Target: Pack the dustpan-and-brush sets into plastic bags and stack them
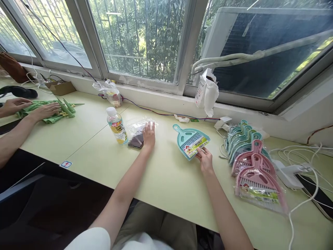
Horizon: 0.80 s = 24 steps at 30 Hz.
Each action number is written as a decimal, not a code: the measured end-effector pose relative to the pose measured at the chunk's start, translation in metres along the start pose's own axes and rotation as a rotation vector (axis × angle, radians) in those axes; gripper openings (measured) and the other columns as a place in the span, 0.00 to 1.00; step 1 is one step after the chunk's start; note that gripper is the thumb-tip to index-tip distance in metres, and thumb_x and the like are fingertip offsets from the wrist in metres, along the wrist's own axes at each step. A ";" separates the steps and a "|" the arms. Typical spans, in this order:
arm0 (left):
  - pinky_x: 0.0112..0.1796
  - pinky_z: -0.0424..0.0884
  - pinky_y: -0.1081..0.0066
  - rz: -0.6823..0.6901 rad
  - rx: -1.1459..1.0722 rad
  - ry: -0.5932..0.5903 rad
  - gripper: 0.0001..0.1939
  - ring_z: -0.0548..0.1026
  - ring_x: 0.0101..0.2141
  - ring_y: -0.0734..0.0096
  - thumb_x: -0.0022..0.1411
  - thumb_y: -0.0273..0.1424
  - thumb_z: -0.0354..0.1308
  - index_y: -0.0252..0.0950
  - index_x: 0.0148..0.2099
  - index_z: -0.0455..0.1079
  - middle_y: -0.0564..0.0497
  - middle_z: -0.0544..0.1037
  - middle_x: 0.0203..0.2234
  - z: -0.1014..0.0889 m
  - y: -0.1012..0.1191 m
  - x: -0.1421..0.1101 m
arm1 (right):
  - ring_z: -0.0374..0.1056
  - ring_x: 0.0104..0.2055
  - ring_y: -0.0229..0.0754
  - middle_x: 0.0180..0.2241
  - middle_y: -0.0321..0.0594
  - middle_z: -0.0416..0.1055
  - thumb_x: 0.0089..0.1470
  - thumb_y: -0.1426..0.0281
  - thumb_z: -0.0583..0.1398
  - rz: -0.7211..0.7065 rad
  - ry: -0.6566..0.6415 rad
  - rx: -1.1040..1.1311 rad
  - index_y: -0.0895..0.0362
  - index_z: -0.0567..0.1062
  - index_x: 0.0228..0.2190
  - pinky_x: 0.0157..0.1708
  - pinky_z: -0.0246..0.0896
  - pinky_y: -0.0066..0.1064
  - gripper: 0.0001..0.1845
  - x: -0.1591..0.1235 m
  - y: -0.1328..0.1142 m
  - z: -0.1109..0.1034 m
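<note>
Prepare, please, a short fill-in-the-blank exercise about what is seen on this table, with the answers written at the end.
1. The person's ____ hand holds a blue-green dustpan.
2. The cap of the bottle is ____ in colour.
3. The frontmost wrapped dustpan of the row on the right is ____ in colour.
4. At the far left, a co-worker's hands lie on things coloured mostly ____.

Missing words: right; white; pink; green.

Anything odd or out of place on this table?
Two things. The white package by the window is ripped open on top, a flap hanging loose. Tangled white cables loop over a black phone at far right. The turquoise dustpan set in the right hand shows no visible damage.
</note>
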State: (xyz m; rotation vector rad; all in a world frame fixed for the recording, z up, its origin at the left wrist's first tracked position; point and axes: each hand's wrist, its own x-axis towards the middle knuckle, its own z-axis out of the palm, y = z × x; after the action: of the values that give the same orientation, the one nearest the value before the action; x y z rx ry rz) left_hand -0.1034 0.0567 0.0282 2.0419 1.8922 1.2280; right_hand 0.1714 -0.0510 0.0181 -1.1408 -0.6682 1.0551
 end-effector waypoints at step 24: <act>0.53 0.51 0.55 0.225 -0.238 -0.209 0.11 0.68 0.44 0.56 0.61 0.31 0.49 0.41 0.42 0.72 0.45 0.75 0.39 0.008 0.065 -0.038 | 0.74 0.37 0.43 0.34 0.39 0.76 0.37 0.71 0.66 0.002 0.224 0.102 0.56 0.73 0.33 0.34 0.74 0.34 0.16 0.032 -0.004 -0.044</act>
State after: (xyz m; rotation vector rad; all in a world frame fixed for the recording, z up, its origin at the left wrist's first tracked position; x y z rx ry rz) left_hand -0.0440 0.0120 0.0413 2.1959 1.3856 1.1654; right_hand 0.2236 -0.0391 0.0051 -1.1505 -0.4324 0.9357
